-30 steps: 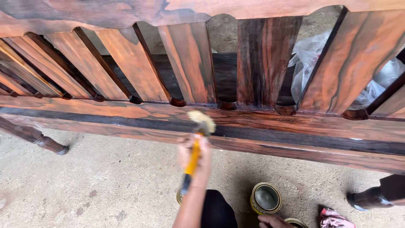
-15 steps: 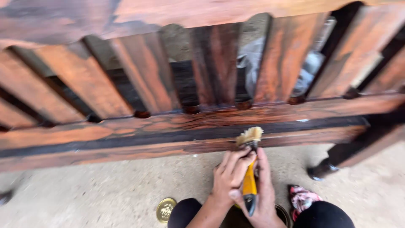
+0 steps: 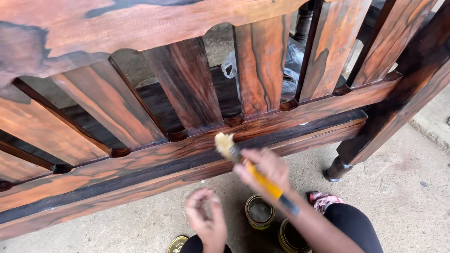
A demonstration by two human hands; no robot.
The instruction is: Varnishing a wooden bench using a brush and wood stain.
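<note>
My right hand [image 3: 265, 168] grips a paintbrush [image 3: 243, 164] with a yellow handle and pale bristles. The bristles touch the lower rail [image 3: 140, 164] of a glossy reddish-brown wooden bench back with wide slats [image 3: 185, 82]. My left hand [image 3: 206, 222] hovers lower left, its fingers loosely curled with nothing in them. Two open round tins [image 3: 259, 212] stand on the ground just below the hands, one partly hidden by my right forearm.
A tin lid [image 3: 177, 244] lies on the concrete floor at the bottom edge. A pink patterned cloth [image 3: 323, 200] sits by my knee. A dark turned bench leg [image 3: 338, 164] stands at right. Clear plastic sheeting [image 3: 288, 61] shows behind the slats.
The view has swung left and nearer. My left hand has let go of the brush and dropped away. The brush has moved up along the rail, held by the right hand alone.
</note>
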